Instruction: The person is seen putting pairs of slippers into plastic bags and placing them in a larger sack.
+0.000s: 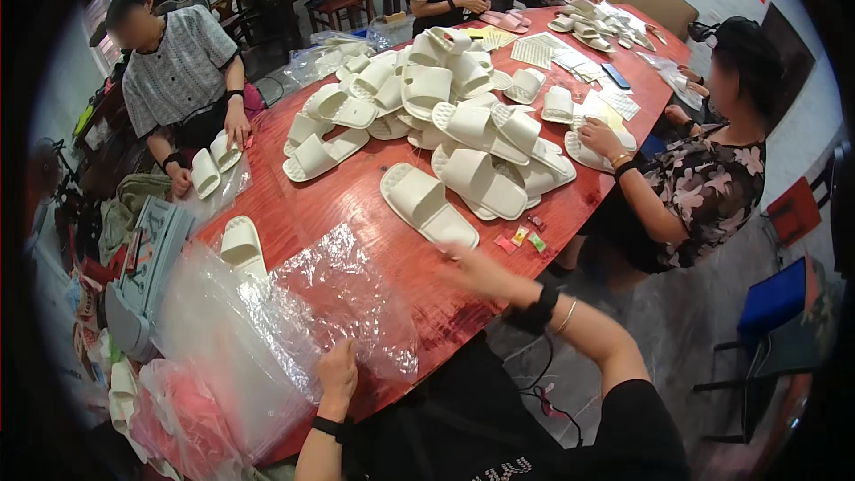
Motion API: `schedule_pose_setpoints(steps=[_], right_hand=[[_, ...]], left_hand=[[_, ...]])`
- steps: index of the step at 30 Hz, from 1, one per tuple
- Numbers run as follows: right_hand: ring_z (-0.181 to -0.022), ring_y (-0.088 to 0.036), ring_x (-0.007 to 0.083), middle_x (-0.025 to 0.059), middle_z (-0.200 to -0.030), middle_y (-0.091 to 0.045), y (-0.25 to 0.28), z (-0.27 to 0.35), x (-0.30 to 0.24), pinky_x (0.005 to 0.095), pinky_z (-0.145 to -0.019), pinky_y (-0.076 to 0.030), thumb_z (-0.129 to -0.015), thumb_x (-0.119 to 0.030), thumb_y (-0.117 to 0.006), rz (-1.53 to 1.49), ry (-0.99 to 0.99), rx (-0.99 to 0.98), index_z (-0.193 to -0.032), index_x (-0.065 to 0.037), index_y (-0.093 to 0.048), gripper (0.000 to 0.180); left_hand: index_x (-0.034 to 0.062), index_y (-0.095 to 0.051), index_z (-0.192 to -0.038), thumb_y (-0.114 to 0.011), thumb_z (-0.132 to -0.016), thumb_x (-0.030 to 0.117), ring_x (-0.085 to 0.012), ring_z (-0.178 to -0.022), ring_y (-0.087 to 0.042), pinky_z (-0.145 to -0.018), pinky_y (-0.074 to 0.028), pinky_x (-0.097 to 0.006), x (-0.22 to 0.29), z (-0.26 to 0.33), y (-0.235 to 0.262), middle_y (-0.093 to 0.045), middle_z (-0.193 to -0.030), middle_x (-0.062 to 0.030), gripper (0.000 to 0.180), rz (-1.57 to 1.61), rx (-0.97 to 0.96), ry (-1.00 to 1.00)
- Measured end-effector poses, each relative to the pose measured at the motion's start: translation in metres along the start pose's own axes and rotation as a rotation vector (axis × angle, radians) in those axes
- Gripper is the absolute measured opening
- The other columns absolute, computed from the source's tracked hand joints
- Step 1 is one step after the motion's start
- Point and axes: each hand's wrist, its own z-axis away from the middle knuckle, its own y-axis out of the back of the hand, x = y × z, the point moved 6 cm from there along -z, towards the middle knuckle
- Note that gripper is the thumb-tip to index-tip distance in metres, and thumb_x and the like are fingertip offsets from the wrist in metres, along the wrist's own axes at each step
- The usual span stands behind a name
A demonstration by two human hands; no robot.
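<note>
My left hand (337,376) is closed on the lower edge of a clear plastic bag (343,289), which lies spread over the red table. Blurred by motion, my right hand (481,273) reaches over the table beside the toe of a white slipper (423,200); its fingers are smeared, and I cannot make out whether they touch it. That slipper lies at the near side of a big heap of white slippers (463,125). Past the bag, another single white slipper (242,246) lies on the table, partly behind the plastic.
A stack of clear bags (236,338) and a pink plastic bag (183,419) lie at the near left, by a grey-green plastic stool (153,249). Small wrapped sweets (521,236) lie near the right edge. Co-workers sit around the table (294,200), some handling slippers.
</note>
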Motion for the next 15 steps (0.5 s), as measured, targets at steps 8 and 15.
schedule_pose_setpoints(steps=[8,15], right_hand=[[-0.085,-0.052,0.0132,0.0034,-0.107,-0.05,0.21,-0.045,0.103,0.0279,-0.059,-0.043,-0.077,-0.019,-0.059,-0.356,-0.478,0.783,-0.13,-0.01,-0.033,0.059],[-0.081,-0.057,0.0152,0.0031,-0.095,-0.055,0.218,-0.079,0.133,0.028,-0.057,-0.042,-0.083,-0.016,-0.055,-0.769,-0.501,0.707,-0.114,-0.014,-0.04,0.035]], left_hand=[[0.0091,-0.06,-0.085,-0.055,-0.082,0.017,-0.0316,-0.067,-0.058,-0.058,-0.044,-0.04,-0.008,0.025,-0.007,-0.062,-0.077,-0.0108,0.01,0.017,-0.078,0.052],[0.0087,-0.06,-0.085,-0.056,-0.08,0.014,-0.03,-0.066,-0.057,-0.059,-0.043,-0.038,-0.007,0.028,-0.014,-0.062,-0.077,-0.009,0.008,-0.014,-0.037,0.042]])
